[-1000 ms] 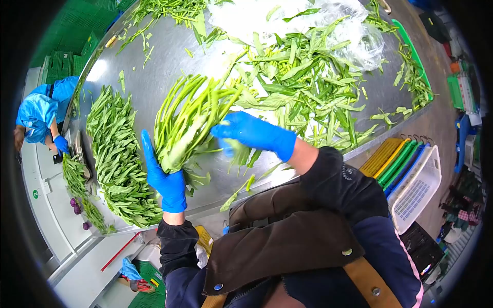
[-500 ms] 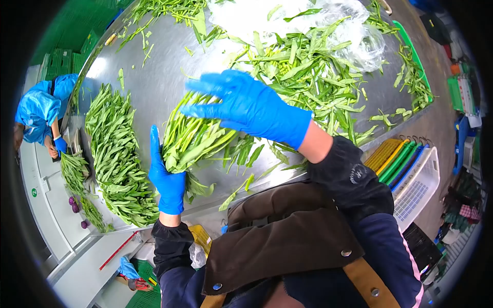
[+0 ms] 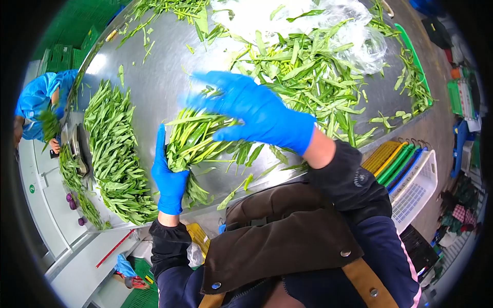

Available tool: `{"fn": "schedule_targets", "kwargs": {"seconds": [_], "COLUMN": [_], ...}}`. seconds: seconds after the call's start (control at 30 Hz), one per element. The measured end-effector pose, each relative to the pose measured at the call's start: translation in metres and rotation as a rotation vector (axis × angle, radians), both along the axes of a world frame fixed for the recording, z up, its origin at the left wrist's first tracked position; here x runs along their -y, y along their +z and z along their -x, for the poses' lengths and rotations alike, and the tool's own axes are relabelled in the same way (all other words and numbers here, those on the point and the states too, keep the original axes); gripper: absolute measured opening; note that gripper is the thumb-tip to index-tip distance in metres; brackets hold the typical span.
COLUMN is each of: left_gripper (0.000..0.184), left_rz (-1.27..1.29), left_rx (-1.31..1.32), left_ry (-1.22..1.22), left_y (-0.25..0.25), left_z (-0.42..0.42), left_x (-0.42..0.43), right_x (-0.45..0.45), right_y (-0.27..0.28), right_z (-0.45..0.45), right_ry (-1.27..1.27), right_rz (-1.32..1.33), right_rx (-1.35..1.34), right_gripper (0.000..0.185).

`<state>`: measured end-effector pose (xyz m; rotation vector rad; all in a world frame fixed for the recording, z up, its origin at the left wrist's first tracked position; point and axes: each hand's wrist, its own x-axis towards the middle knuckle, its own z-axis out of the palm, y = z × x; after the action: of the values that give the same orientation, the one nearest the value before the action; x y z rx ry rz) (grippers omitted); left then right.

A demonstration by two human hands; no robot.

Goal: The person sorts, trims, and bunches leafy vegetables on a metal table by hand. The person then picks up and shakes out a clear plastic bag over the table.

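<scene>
In a blue glove, my left hand [image 3: 169, 185] grips the lower left side of a bunch of water spinach [image 3: 200, 137], one finger pointing up along it. My right hand [image 3: 246, 105], also gloved in blue, is over the top of the bunch with its fingers stretched apart and blurred by motion. Whether it touches the stems I cannot tell. To the left, a long row of neatly laid greens [image 3: 115, 154] lies on the metal table [image 3: 164, 56]. A loose heap of greens [image 3: 308, 77] spreads beyond my right hand.
A crumpled clear plastic bag [image 3: 359, 46] lies at the back right. Past the table's right edge stands a white basket [image 3: 418, 187] with coloured crates [image 3: 393, 161]. At far left, a person in a blue smock [image 3: 43, 105] handles greens beside a narrow pile [image 3: 77, 174].
My right hand has shifted slightly down and right, its fingers spreading over the bunch. My left hand keeps its hold. The person at left has lifted some greens.
</scene>
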<state>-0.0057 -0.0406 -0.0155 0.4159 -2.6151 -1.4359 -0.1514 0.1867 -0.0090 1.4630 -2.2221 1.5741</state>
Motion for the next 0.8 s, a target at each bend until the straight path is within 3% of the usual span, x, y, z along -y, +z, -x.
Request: {"fn": "schedule_targets", "kwargs": {"seconds": [0.07,0.13,0.17,0.23,0.33,0.37,0.4,0.47,0.53,0.57,0.6,0.67,0.73,0.77,0.8], "left_gripper": [0.087,0.088,0.088,0.088,0.088,0.085,0.074,0.060,0.055,0.053,0.053,0.051,0.052,0.054,0.054], "left_rz": [0.033,0.017,0.004,-0.064,-0.256,-0.298,-0.291,-0.236,-0.286,-0.310,-0.380,-0.437,-0.521,-0.571,-0.571], "left_rx": [-0.035,0.032,0.057,0.046,0.002,-0.003,0.015,0.038,0.075,0.094,0.151,0.348,0.360,0.317,0.316], "left_ry": [-0.053,-0.055,-0.036,-0.013,0.055,0.075,0.131,0.104,0.104,0.105,0.128,0.154,0.182,0.228,0.228], "left_y": [0.003,0.004,0.004,-0.003,-0.006,0.002,-0.007,-0.012,-0.010,-0.009,-0.003,0.005,0.008,0.013,0.015], "left_z": [0.005,0.000,-0.003,-0.008,-0.010,-0.006,-0.009,-0.007,-0.004,-0.002,-0.002,-0.006,-0.013,-0.013,-0.013], "left_x": [-0.005,0.000,0.003,0.016,0.019,0.011,0.018,0.020,0.012,0.008,0.008,0.022,0.029,0.023,0.022], "right_x": [0.016,0.007,-0.010,-0.040,-0.049,-0.047,-0.040,-0.007,0.013,0.014,0.010,-0.018,-0.054,-0.062,-0.056], "right_y": [-0.020,-0.023,-0.025,-0.051,-0.040,-0.056,-0.049,-0.033,-0.039,-0.029,-0.016,-0.070,-0.076,-0.064,-0.059], "right_z": [-0.003,0.001,0.014,0.039,0.021,0.012,0.008,-0.017,-0.021,-0.018,-0.017,0.015,0.045,0.045,0.041], "right_ry": [0.109,0.042,-0.113,-0.170,-0.197,-0.037,0.003,-0.022,0.099,0.025,-0.012,0.222,0.575,-0.041,-0.178], "right_rz": [0.005,0.406,0.463,0.537,-0.179,-0.055,-0.025,0.318,0.166,0.117,0.301,0.728,1.170,0.503,-0.031], "right_rx": [-0.110,0.452,0.808,0.813,0.769,0.999,1.024,1.131,1.099,1.273,1.311,1.392,1.647,1.498,1.200], "right_gripper": [0.033,0.022,0.019,0.022,0.031,0.034,0.035,0.027,0.028,0.026,0.023,0.022,0.023,0.026,0.037]}}
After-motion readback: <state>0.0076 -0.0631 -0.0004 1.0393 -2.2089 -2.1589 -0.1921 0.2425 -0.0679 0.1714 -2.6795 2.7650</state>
